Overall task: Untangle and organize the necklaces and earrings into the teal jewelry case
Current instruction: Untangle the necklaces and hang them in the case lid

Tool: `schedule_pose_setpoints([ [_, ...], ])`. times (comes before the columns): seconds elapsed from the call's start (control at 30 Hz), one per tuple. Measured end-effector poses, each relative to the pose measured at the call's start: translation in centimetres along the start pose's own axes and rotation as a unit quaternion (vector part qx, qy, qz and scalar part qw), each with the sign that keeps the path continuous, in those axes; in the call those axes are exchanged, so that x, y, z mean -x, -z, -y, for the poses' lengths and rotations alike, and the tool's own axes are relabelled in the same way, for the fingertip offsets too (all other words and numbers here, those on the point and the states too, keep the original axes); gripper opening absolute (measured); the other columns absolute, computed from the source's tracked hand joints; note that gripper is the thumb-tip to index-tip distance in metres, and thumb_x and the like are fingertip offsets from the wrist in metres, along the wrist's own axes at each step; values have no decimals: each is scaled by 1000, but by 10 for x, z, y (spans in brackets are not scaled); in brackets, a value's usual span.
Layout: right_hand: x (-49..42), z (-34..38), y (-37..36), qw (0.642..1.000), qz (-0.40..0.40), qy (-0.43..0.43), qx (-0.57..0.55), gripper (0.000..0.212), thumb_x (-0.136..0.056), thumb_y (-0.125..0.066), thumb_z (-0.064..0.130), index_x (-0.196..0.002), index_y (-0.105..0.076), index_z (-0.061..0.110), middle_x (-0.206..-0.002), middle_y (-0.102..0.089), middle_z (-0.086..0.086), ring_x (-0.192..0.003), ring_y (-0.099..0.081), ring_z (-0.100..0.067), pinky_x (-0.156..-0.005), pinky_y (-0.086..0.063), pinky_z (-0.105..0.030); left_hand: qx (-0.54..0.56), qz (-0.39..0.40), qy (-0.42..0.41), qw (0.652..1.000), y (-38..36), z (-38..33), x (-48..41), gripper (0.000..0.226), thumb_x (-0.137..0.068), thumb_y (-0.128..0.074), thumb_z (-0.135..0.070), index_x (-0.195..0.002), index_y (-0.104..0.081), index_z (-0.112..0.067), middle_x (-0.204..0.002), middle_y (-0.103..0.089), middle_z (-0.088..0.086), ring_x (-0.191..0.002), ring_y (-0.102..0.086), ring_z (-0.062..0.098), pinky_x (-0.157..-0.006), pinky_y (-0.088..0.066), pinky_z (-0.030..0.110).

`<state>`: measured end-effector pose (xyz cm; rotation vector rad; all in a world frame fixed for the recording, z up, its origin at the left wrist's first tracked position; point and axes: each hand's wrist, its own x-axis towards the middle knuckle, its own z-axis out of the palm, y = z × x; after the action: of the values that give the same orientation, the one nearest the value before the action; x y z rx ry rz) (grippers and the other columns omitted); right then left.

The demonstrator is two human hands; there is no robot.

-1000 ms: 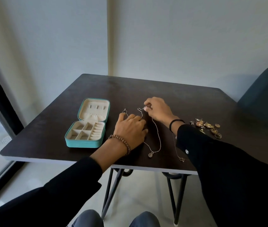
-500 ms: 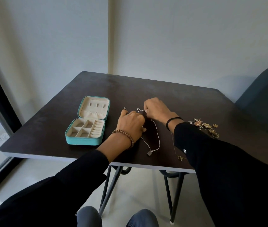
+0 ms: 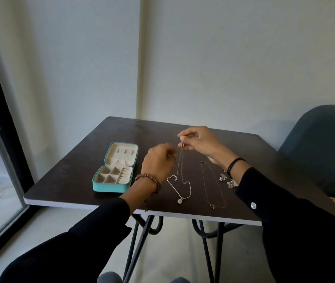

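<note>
Two necklaces are out on the dark bench (image 3: 70,170). The right hand (image 3: 198,140) is raised over the middle of the bench, and its grip is narrow: thumb and fingertips pinch the top end of the silver beaded necklace (image 3: 179,170). From this pinch the chain hangs down in two strands. Its lower part lies in loose bends on the bench, and a small round pendant (image 3: 180,200) rests near the front edge.

The left hand (image 3: 158,162) is just beside the hanging chain, with its back to the camera and its fingers curled. I cannot tell whether its grip holds the chain. A bracelet of wooden beads (image 3: 149,179) is on this wrist.

The thin gold necklace (image 3: 204,180) lies flat to the right of the silver one, apart from it, below the right forearm. A few small earrings (image 3: 226,180) lie near the right wrist, partly hidden by the black sleeve.

The teal jewelry case (image 3: 111,187) stands open on the left part of the bench, with its lid laid back. None of the jewelry is in its cream compartments. A dark chair (image 3: 322,150) stands at the right.
</note>
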<state>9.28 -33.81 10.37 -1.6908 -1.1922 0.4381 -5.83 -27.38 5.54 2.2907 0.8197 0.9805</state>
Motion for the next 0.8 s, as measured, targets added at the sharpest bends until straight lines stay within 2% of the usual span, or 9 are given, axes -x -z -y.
schedule_pose_setpoints([
  [0.07,10,18,5,1000,-3,20,-8,9,-98,-64,4,-104,-70,4,-96,-71,-9,-83,-77,-15,-82,-63,-32,62,4,13,998,14,-10,-4,18,-95,-62,-23,-110,-68,-15,-106,-71,-1,-96,-67,15,-88,-54,33],
  [0.13,18,33,9,999,-10,35,-16,10,-97,-66,3,-105,-71,2,-96,-72,-10,-84,-77,-17,-79,-63,-30,121,64,25,990,28,-20,-7,26,-95,-64,-33,-116,-65,-17,-102,-73,-6,-97,-66,8,-90,-52,25],
  [0.23,28,54,14,998,-19,56,-10,9,-97,-66,5,-103,-73,6,-94,-73,-11,-82,-78,-18,-79,-62,-29,217,123,37,968,44,-30,-7,19,-89,-72,-35,-103,-68,-23,-91,-78,-5,-96,-71,7,-98,-52,32],
  [0.37,38,74,22,997,-29,76,-16,12,-97,-67,7,-107,-72,2,-97,-72,-14,-81,-77,-19,-76,-60,-25,269,101,41,957,65,-42,-6,16,-83,-79,-29,-90,-77,-16,-83,-78,-2,-89,-73,7,-97,-52,27],
  [0.47,44,85,29,996,-29,84,-33,13,-96,-68,6,-107,-73,1,-97,-71,-14,-83,-75,-20,-78,-60,-26,290,104,29,951,80,-53,-5,16,-85,-78,-25,-91,-76,-10,-84,-78,1,-84,-73,7,-87,-51,17],
  [0.57,50,96,37,993,-18,81,-81,16,-95,-69,3,-111,-71,-2,-95,-70,-15,-83,-72,-17,-77,-60,-26,317,100,31,943,93,-65,-4,19,-88,-74,-22,-96,-72,-4,-89,-76,4,-76,-71,4,-67,-47,6],
  [0.63,55,105,45,989,-1,65,-133,20,-95,-68,2,-114,-69,-2,-92,-70,-14,-85,-71,-17,-80,-61,-28,332,89,38,938,101,-74,-6,17,-91,-70,-22,-98,-69,-7,-90,-75,3,-78,-72,3,-67,-49,10],
  [0.7,58,112,52,981,13,38,-192,22,-95,-68,1,-116,-68,-2,-93,-70,-12,-86,-70,-19,-84,-62,-32,363,80,52,927,109,-82,-9,15,-94,-66,-21,-99,-68,-7,-88,-74,5,-81,-74,12,-80,-55,21],
  [0.8,59,118,59,970,29,18,-242,22,-97,-65,2,-118,-67,-3,-94,-69,-14,-81,-68,-20,-80,-60,-32,411,68,59,907,119,-92,-13,15,-96,-63,-19,-95,-70,-5,-81,-66,5,-69,-68,20,-84,-57,29],
])
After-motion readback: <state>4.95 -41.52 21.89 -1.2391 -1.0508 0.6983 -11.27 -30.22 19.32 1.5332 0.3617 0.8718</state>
